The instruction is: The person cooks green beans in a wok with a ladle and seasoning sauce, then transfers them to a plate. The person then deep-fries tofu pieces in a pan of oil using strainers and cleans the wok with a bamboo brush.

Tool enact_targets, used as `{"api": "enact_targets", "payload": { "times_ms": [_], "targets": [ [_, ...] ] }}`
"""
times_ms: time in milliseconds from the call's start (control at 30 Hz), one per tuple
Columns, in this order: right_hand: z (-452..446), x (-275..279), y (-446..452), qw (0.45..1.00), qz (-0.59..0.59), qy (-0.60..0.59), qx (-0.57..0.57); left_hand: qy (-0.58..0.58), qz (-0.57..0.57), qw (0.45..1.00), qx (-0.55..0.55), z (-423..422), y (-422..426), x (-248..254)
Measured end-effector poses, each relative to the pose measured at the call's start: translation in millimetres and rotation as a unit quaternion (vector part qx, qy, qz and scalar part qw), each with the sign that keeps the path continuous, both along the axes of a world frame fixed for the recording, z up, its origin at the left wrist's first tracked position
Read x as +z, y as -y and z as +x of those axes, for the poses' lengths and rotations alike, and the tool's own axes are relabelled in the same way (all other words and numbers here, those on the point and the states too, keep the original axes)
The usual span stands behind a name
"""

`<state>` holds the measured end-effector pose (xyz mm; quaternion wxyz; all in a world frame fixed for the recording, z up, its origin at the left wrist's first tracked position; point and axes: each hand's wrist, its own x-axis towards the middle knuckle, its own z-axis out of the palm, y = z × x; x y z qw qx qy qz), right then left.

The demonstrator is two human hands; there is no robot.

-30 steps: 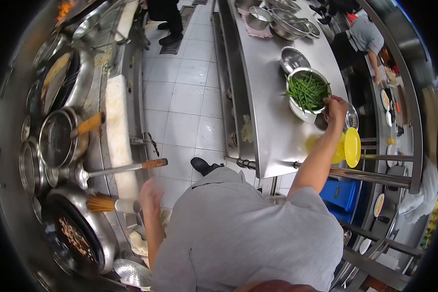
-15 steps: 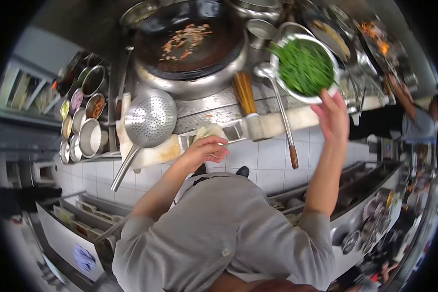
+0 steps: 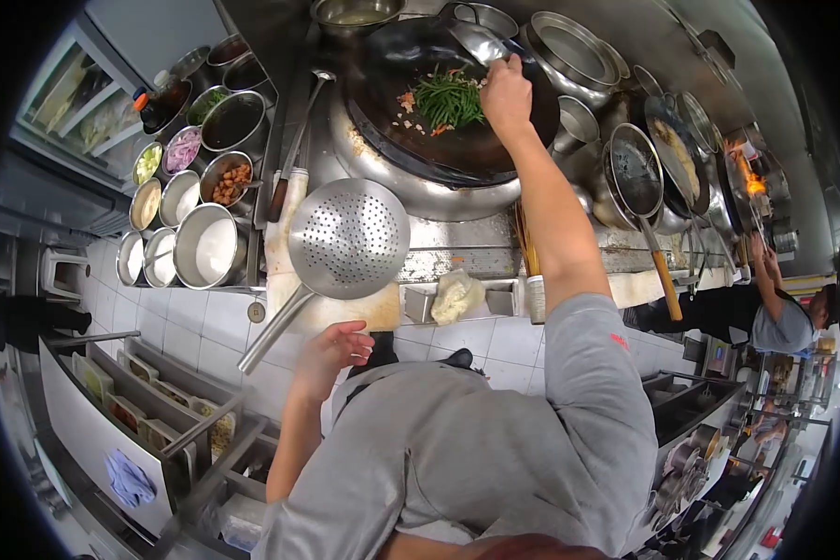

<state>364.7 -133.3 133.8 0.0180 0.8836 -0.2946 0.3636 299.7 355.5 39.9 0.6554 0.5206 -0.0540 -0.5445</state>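
My right hand (image 3: 507, 96) reaches over the far right side of the black wok (image 3: 383, 79) and grips a shiny metal bowl (image 3: 479, 41) by its edge, tilted on its side. A heap of cut green vegetables (image 3: 446, 99) lies in the wok, with small orange and pale bits around it. My left hand (image 3: 334, 355) is low in front of my body, fingers loosely bent and holding nothing. Just above it, a large perforated skimmer (image 3: 349, 239) rests at the counter edge, its handle pointing toward me.
Metal containers of ingredients, such as chopped purple onion (image 3: 183, 149) and brown pieces (image 3: 232, 180), stand at the left. A bamboo brush (image 3: 527, 250) is partly hidden by my arm. At right are a wooden-handled strainer (image 3: 636, 174), an open flame (image 3: 754, 179) and another person (image 3: 782, 322).
My right hand has moved up and left with the bowl, and the greens now lie in the wok. My left hand has dropped down and left. The view has shifted.
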Motion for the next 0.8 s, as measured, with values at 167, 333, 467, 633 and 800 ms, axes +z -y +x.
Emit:
{"api": "enact_targets", "payload": {
  "times_ms": [167,333,467,633,800],
  "targets": [
    [-26.7,7.5,8.4,0.936,0.269,0.223,-0.03,0.015,-0.023,0.999,-0.039,15.2,12.8,6.9],
    [-113.0,-10.4,-10.9,0.587,0.597,0.527,0.145,0.071,-0.018,0.991,-0.111,15.6,39.1,8.7],
    [-226.8,-28.1,-53.9,0.473,0.671,0.554,0.137,0.084,0.009,0.979,-0.184,-3.9,68.5,10.4],
    [-421.8,-61.2,-127.5,0.484,0.612,0.626,0.001,0.084,-0.032,0.945,-0.314,-49.5,115.4,0.6],
    [-607.7,-53.0,-203.1,0.485,0.363,0.76,-0.234,0.096,-0.037,0.91,-0.402,-93.3,162.3,18.6]
  ]
}}
